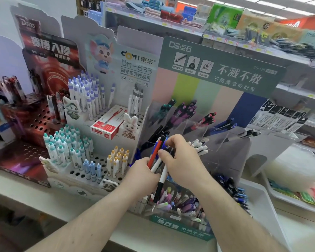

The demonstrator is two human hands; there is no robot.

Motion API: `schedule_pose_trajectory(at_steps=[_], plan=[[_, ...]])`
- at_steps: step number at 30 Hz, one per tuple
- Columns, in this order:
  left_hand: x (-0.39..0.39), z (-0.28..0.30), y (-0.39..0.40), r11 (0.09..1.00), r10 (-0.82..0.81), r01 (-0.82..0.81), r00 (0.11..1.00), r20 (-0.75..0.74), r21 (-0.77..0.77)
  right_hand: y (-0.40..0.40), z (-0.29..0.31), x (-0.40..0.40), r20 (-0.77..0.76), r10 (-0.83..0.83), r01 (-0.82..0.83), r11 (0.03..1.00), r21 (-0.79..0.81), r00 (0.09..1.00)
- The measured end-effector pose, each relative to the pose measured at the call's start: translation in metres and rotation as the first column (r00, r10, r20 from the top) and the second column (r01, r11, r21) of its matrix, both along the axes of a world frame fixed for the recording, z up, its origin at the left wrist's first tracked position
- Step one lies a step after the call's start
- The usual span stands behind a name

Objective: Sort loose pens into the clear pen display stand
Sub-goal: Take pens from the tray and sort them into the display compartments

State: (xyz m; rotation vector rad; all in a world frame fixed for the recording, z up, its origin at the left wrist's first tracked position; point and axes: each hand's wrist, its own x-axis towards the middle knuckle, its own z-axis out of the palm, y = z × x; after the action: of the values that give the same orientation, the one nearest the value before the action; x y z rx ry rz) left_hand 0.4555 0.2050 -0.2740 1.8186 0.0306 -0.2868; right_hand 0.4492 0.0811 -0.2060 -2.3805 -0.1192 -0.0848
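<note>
My left hand (pixel 141 174) grips a bundle of loose pens (pixel 157 155): a red one, white ones and a white pen with a black grip that hangs down. My right hand (pixel 178 160) reaches over the bundle and pinches the top of a dark pen in it. Both hands hover in front of the clear pen display stand (pixel 213 135), whose tiered compartments hold teal, purple, pink, blue and white pens. A lower front tier (pixel 182 202) holds several pastel pens.
A white perforated pen display (pixel 98 160) with upright pens stands to the left, with a red pen box (pixel 107 124) on it. A dark red display (pixel 35 124) is further left. A white tray (pixel 262 197) with blue pens lies on the right. Store shelves stand behind.
</note>
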Motion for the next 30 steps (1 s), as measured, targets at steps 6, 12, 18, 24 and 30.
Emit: schedule_pose_trajectory(at_steps=[6,12,18,24,30], plan=[[-0.004,0.011,0.004,0.894,-0.298,0.245,0.951,-0.088,-0.375,-0.012,0.003,0.0,-0.046,0.029,-0.015,0.965,0.263,0.999],[-0.003,0.006,0.003,0.623,-0.52,0.302,0.849,-0.093,-0.722,-0.022,0.005,-0.008,-0.011,0.115,-0.097,0.883,0.46,0.993],[-0.005,0.001,0.0,0.437,-0.629,0.167,0.76,-0.167,-0.884,-0.036,0.006,-0.013,-0.003,0.148,-0.126,0.856,0.501,0.989],[-0.006,0.008,-0.011,0.509,-0.56,0.035,0.772,-0.3,-0.86,-0.046,0.005,-0.018,0.024,0.14,-0.132,0.846,0.516,0.99],[-0.008,0.002,-0.017,0.477,-0.537,0.03,0.801,-0.265,-0.878,-0.056,0.002,-0.021,0.061,0.127,-0.141,0.876,0.461,0.99]])
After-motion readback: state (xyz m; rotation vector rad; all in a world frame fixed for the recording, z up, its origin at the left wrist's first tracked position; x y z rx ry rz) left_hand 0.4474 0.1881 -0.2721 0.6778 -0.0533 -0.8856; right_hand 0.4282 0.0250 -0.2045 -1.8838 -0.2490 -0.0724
